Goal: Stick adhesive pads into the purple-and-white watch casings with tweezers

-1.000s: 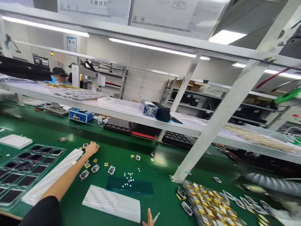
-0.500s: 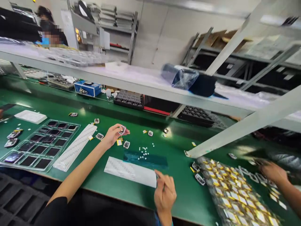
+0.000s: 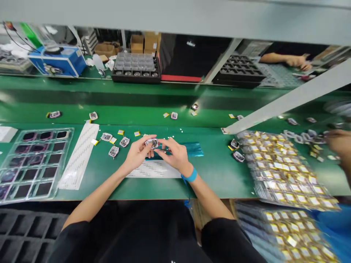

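In the middle of the head view, my left hand (image 3: 138, 152) grips a small watch case (image 3: 151, 143), its open side with the inner parts turned up. Close against its right side is my right hand (image 3: 175, 155), the fingers pinched on a thin dark tool (image 3: 163, 149) whose kind is hard to make out. Under the hands lies a white label sheet (image 3: 161, 171) with printed dashes. A shiny blue film strip (image 3: 194, 149) stretches beyond it, partly hidden by my hands. More watch cases (image 3: 113, 151) with yellow-edged batteries rest just left of my left hand.
A clear tray (image 3: 62, 160) of dark screens and another label strip (image 3: 78, 160) lie on the left. Battery-filled trays (image 3: 282, 164) stand at right, near a co-worker's blurred hand (image 3: 338, 146). A slanted white post (image 3: 274, 102) crosses the bench; a blue box (image 3: 59, 60) stands behind.
My right hand has left the label sheet's right end and come up to the watch case. The left hand still holds the case, now over the sheet. The view has tilted down.
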The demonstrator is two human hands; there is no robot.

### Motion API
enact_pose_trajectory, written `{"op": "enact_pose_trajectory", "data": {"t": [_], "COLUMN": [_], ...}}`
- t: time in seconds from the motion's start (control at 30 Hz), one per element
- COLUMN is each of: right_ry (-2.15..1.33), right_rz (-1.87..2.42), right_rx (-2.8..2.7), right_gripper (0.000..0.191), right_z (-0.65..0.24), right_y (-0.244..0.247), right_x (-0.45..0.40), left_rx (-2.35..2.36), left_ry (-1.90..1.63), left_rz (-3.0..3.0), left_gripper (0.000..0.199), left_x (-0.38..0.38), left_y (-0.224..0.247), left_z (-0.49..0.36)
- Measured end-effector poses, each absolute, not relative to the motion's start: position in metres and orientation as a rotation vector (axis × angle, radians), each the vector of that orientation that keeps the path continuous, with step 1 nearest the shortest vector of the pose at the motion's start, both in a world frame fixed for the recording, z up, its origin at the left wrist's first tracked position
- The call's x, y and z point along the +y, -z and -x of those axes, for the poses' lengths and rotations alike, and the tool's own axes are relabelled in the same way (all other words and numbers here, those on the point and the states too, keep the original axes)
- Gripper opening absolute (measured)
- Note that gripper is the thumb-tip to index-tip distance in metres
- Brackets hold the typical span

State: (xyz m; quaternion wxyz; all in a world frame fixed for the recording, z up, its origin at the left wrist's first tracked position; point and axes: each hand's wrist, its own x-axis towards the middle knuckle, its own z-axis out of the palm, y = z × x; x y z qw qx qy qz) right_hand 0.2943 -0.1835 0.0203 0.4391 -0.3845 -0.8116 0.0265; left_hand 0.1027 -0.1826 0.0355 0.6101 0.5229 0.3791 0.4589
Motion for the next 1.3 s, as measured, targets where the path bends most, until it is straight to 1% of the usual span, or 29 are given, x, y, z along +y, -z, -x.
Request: {"op": "enact_pose_trajectory", "data": {"t": [0.27, 0.37, 0.43, 0.53, 0.67, 0.73, 0.77, 0.9, 0.93, 0.97, 1.1, 1.2, 1.3], "right_ry": [0.004, 0.122, 0.177, 0.147, 0.153, 0.075, -0.005, -0.432, -0.51, -0.559, -0.533, -0.449, -0.419], "right_rz": [0.986, 0.946, 0.938, 0.925, 0.866, 0.878, 0.888, 0.937, 0.945, 0.951, 0.97, 0.993, 0.958], "right_rx": [-2.082, -2.193, -2.247, -2.252, -2.297, -2.296, -2.271, -1.929, -1.825, -1.744, -1.695, -1.791, -1.862], "right_gripper": [0.019, 0.014, 0.016, 0.016, 0.026, 0.033, 0.031, 0.008, 0.005, 0.006, 0.008, 0.007, 0.009], "right_z": [-0.296, -0.299, -0.301, -0.303, -0.301, -0.299, -0.297, -0.291, -0.29, -0.289, -0.292, -0.298, -0.302], "right_y": [-0.002, -0.002, -0.004, -0.006, -0.007, -0.006, -0.006, -0.008, -0.009, -0.01, -0.013, -0.013, -0.01], "right_x": [-0.188, -0.186, -0.186, -0.186, -0.188, -0.19, -0.191, -0.19, -0.189, -0.188, -0.186, -0.187, -0.188], "left_rx": [1.025, 1.08, 1.092, 1.084, 1.079, 1.088, 1.096, 1.107, 1.095, 1.076, 0.96, 0.922, 0.923], "left_ry": [-1.061, -1.031, -1.015, -1.021, -0.962, -0.926, -0.919, -0.943, -0.951, -0.958, -0.918, -0.876, -0.877], "left_rz": [-1.374, -1.438, -1.446, -1.39, -1.42, -1.484, -1.508, -1.537, -1.522, -1.492, -1.263, -1.134, -1.125], "left_gripper": [0.033, 0.032, 0.031, 0.03, 0.034, 0.034, 0.033, 0.022, 0.019, 0.015, 0.009, 0.009, 0.009], "left_x": [-0.192, -0.192, -0.191, -0.189, -0.187, -0.186, -0.186, -0.185, -0.185, -0.185, -0.185, -0.184, -0.184], "left_y": [-0.031, -0.03, -0.03, -0.03, -0.033, -0.034, -0.034, -0.034, -0.035, -0.035, -0.039, -0.042, -0.045], "left_z": [-0.109, -0.109, -0.108, -0.106, -0.101, -0.1, -0.1, -0.108, -0.11, -0.112, -0.114, -0.111, -0.108]}}
